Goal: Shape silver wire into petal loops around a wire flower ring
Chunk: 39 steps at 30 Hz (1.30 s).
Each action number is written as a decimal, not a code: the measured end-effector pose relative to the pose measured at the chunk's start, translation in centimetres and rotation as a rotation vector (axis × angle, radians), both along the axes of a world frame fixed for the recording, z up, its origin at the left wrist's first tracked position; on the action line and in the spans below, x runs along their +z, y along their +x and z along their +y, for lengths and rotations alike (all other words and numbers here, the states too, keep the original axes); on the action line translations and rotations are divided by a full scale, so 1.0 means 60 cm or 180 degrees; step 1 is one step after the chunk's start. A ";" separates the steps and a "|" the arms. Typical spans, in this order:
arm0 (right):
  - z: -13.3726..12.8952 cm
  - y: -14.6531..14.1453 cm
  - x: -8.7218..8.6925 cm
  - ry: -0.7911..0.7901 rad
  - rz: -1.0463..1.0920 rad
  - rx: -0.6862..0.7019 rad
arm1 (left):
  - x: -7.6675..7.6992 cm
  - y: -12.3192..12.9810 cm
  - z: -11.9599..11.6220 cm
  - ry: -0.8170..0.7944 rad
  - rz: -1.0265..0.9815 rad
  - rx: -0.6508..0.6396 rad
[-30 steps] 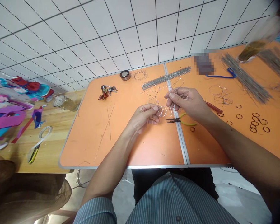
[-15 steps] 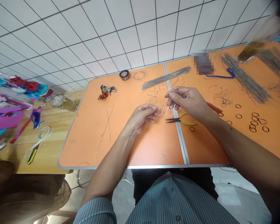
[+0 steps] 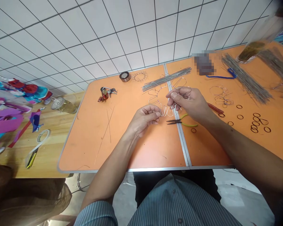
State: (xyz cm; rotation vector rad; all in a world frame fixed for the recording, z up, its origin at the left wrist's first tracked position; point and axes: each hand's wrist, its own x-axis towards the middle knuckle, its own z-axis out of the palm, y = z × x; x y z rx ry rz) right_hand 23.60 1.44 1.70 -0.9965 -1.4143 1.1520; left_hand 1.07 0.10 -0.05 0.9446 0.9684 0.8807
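Got a looped silver wire flower frame [image 3: 164, 112] held just above the orange table [image 3: 96, 150], right hand [image 3: 188, 103] pinching its edge, left hand [image 3: 142, 121] fingers closed on the lower loops, yellow-handled pliers [image 3: 188, 124] just beneath.

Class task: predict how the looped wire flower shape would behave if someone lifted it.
Probably light for its size: the looped wire flower is thin wire with open gaps. It likely holds its shape when lifted, though the slender petal loops may bend if pushed hard. It seems unlikely to roll.
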 end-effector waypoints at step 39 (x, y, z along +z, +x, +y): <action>-0.019 -0.026 -0.008 0.0146 -0.0046 -0.0155 | -0.023 0.018 -0.018 0.1725 0.1412 0.1019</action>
